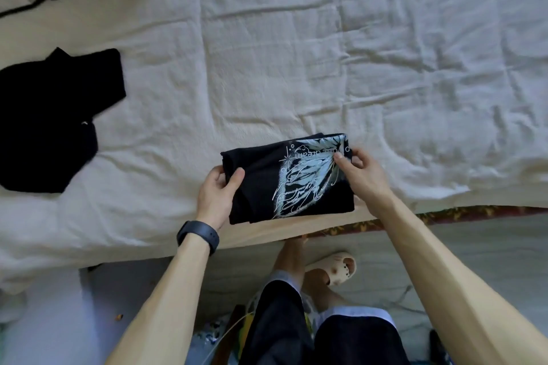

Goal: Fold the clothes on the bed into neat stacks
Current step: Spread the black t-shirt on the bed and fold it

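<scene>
One printed shirt [267,178], one plain garment [50,124]

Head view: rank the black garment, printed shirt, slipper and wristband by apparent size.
1. black garment, even though the frame edge cuts it off
2. printed shirt, folded
3. slipper and wristband: these look alike. The slipper is partly hidden and farther from the camera, so I have not ranked them.

I see soft, even daylight, brightest toward one o'clock, slight blur at nine o'clock, and wide-angle bowing toward the edges.
</scene>
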`<act>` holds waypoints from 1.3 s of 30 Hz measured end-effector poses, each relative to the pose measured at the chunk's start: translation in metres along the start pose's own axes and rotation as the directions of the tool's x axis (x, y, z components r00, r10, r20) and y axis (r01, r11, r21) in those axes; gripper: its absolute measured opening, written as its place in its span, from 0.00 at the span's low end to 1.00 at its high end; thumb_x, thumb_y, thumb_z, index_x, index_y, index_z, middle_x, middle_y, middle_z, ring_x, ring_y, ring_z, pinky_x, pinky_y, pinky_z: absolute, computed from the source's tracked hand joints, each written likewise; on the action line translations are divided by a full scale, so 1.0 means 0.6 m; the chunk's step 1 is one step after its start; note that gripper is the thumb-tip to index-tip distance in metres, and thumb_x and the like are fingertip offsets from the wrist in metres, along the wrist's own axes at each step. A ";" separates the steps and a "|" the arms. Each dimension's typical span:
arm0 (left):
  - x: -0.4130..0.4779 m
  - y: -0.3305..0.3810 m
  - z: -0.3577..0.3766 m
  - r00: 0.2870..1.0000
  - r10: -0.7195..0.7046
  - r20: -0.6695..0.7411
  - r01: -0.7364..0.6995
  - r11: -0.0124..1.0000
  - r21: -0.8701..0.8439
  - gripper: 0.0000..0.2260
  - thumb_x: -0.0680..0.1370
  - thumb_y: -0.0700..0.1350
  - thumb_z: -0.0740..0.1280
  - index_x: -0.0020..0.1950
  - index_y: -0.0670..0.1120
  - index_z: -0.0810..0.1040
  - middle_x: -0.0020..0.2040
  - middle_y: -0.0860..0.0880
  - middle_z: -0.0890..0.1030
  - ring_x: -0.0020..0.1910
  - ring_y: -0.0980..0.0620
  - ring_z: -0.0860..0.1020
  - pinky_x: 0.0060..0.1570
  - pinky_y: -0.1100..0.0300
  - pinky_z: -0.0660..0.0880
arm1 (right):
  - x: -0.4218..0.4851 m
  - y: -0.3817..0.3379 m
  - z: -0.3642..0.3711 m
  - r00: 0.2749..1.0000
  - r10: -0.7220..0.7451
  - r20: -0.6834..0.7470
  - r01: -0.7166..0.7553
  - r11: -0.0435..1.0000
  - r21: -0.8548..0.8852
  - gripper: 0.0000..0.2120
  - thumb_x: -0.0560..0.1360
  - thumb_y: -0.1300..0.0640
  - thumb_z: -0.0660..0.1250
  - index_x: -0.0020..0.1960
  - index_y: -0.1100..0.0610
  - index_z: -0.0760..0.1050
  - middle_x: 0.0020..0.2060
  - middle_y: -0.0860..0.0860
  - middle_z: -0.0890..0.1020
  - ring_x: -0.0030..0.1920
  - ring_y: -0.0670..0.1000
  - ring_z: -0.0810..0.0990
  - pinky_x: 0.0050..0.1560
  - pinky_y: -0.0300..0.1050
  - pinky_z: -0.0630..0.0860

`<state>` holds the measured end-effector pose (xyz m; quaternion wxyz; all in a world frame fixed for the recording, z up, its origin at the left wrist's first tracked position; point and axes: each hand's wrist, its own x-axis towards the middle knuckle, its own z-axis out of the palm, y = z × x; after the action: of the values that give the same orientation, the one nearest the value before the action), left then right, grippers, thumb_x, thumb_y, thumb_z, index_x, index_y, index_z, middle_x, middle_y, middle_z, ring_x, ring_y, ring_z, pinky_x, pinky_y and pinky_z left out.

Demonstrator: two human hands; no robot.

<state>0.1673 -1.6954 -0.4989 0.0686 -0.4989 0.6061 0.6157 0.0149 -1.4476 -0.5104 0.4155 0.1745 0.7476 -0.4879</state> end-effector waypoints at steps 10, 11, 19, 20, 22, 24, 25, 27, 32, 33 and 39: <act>-0.149 0.232 0.100 0.953 0.202 0.225 -0.195 0.979 -0.053 0.03 0.76 0.50 0.74 0.48 0.58 0.83 0.46 0.46 0.87 0.44 0.47 0.86 0.36 0.61 0.80 | -0.221 -0.095 -0.213 0.959 -0.232 -0.165 0.269 0.928 0.257 0.14 0.78 0.48 0.70 0.61 0.51 0.76 0.48 0.58 0.87 0.48 0.57 0.87 0.47 0.54 0.84; -0.175 0.266 0.118 0.942 0.246 0.229 -0.241 0.969 -0.048 0.03 0.76 0.50 0.74 0.47 0.57 0.83 0.45 0.46 0.87 0.43 0.47 0.86 0.36 0.59 0.80 | -0.256 -0.113 -0.244 0.937 -0.275 -0.215 0.324 0.914 0.246 0.13 0.77 0.46 0.70 0.59 0.50 0.77 0.46 0.59 0.86 0.46 0.58 0.87 0.46 0.55 0.84; -0.434 0.531 0.271 0.814 0.489 0.313 -0.469 0.872 -0.140 0.10 0.75 0.48 0.75 0.51 0.45 0.81 0.44 0.44 0.87 0.41 0.47 0.85 0.37 0.57 0.80 | -0.529 -0.226 -0.470 0.733 -0.397 -0.553 0.613 0.737 0.284 0.14 0.71 0.42 0.73 0.53 0.47 0.80 0.44 0.60 0.85 0.43 0.56 0.86 0.52 0.61 0.83; -0.466 0.561 0.291 0.790 0.514 0.334 -0.491 0.857 -0.159 0.10 0.75 0.49 0.75 0.51 0.45 0.82 0.44 0.45 0.87 0.41 0.47 0.85 0.35 0.59 0.80 | -0.555 -0.236 -0.497 0.718 -0.411 -0.561 0.634 0.720 0.283 0.14 0.72 0.43 0.73 0.55 0.48 0.79 0.43 0.57 0.86 0.43 0.55 0.87 0.51 0.58 0.84; -0.530 0.614 0.331 0.736 0.556 0.386 -0.531 0.828 -0.180 0.09 0.77 0.48 0.73 0.51 0.44 0.82 0.42 0.47 0.87 0.39 0.50 0.86 0.33 0.62 0.79 | -0.606 -0.254 -0.554 0.674 -0.438 -0.594 0.674 0.695 0.252 0.13 0.75 0.44 0.73 0.57 0.46 0.78 0.42 0.53 0.86 0.42 0.53 0.87 0.48 0.53 0.84; -0.593 0.662 0.368 0.672 0.595 0.441 -0.571 0.795 -0.202 0.08 0.78 0.47 0.72 0.51 0.43 0.82 0.41 0.48 0.87 0.38 0.52 0.85 0.33 0.62 0.80 | -0.656 -0.266 -0.609 0.617 -0.465 -0.635 0.721 0.657 0.220 0.09 0.76 0.44 0.71 0.55 0.44 0.77 0.44 0.52 0.86 0.42 0.51 0.87 0.44 0.49 0.84; -0.621 0.682 0.385 0.636 0.612 0.469 -0.592 0.778 -0.213 0.08 0.78 0.46 0.72 0.52 0.43 0.82 0.42 0.47 0.87 0.38 0.52 0.85 0.34 0.61 0.80 | -0.680 -0.269 -0.635 0.586 -0.469 -0.661 0.740 0.641 0.201 0.08 0.76 0.44 0.71 0.54 0.43 0.77 0.44 0.52 0.85 0.41 0.50 0.87 0.42 0.46 0.84; -0.670 0.718 0.417 0.564 0.642 0.519 -0.620 0.745 -0.248 0.08 0.78 0.45 0.72 0.54 0.42 0.81 0.42 0.46 0.87 0.38 0.52 0.85 0.34 0.61 0.80 | -0.724 -0.274 -0.682 0.521 -0.463 -0.717 0.772 0.615 0.163 0.07 0.77 0.46 0.71 0.55 0.44 0.79 0.44 0.53 0.86 0.39 0.48 0.87 0.41 0.45 0.82; -0.748 0.800 0.508 0.408 0.700 0.586 -0.676 0.663 -0.321 0.07 0.78 0.42 0.72 0.55 0.43 0.81 0.43 0.42 0.86 0.39 0.49 0.83 0.36 0.59 0.80 | -0.800 -0.286 -0.790 0.328 -0.445 -0.833 0.812 0.584 0.008 0.02 0.77 0.45 0.72 0.49 0.39 0.80 0.40 0.50 0.87 0.43 0.55 0.86 0.51 0.57 0.81; -0.759 0.816 0.529 0.375 0.710 0.596 -0.686 0.645 -0.337 0.06 0.78 0.42 0.72 0.54 0.44 0.81 0.44 0.40 0.86 0.39 0.49 0.83 0.36 0.59 0.80 | -0.813 -0.291 -0.812 0.287 -0.441 -0.850 0.810 0.586 -0.031 0.02 0.76 0.44 0.72 0.48 0.38 0.80 0.39 0.49 0.86 0.43 0.55 0.86 0.52 0.56 0.80; -0.813 0.911 0.674 0.200 0.754 0.626 -0.677 0.568 -0.468 0.08 0.78 0.41 0.72 0.56 0.43 0.81 0.47 0.39 0.86 0.43 0.45 0.84 0.45 0.53 0.81 | -0.872 -0.331 -0.941 0.103 -0.406 -0.908 0.794 0.584 -0.171 0.05 0.76 0.45 0.73 0.48 0.35 0.80 0.38 0.49 0.86 0.44 0.55 0.85 0.52 0.58 0.80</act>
<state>-0.1838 -1.2521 0.1176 0.0076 0.1573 0.6425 0.7500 -0.0613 -0.9700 0.1209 -0.3286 0.1462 0.7379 -0.5711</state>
